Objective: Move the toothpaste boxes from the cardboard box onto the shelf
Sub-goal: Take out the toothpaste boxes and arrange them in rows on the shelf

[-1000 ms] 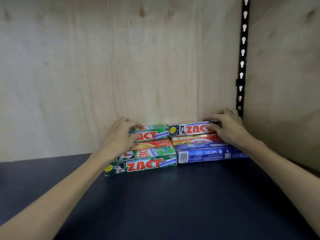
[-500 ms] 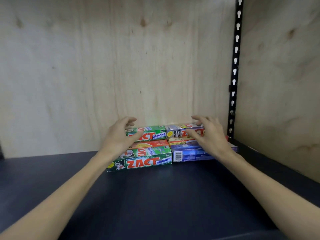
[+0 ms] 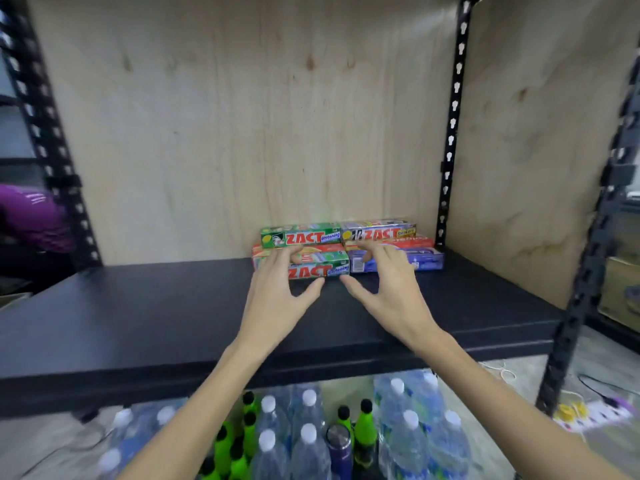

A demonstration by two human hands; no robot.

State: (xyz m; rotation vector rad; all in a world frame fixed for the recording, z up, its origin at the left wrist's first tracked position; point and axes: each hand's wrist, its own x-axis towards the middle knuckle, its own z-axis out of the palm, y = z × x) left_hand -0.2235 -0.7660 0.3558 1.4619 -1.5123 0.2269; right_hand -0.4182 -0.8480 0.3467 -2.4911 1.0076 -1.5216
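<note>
Several toothpaste boxes are stacked in two piles at the back of the dark shelf (image 3: 138, 306), against the plywood back wall. The left pile has a green box (image 3: 301, 234) on top, an orange-red one under it and a green one (image 3: 322, 270) at the bottom front. The right pile has a silver box (image 3: 379, 229) over a red one and a blue one (image 3: 426, 259). My left hand (image 3: 277, 299) and my right hand (image 3: 391, 292) hover just in front of the piles, fingers spread, holding nothing. The cardboard box is out of sight.
Black slotted uprights (image 3: 450, 133) frame the shelf, with a plywood side wall (image 3: 536, 150) on the right. Below the shelf stand several water bottles (image 3: 308, 445) and green bottles (image 3: 225, 452). A power strip (image 3: 595, 412) lies on the floor at right. A person in purple (image 3: 31, 220) is at far left.
Both hands have let go of the top boxes and drawn back toward me. The view has pulled back too, showing the shelf's front edge and the bottles below.
</note>
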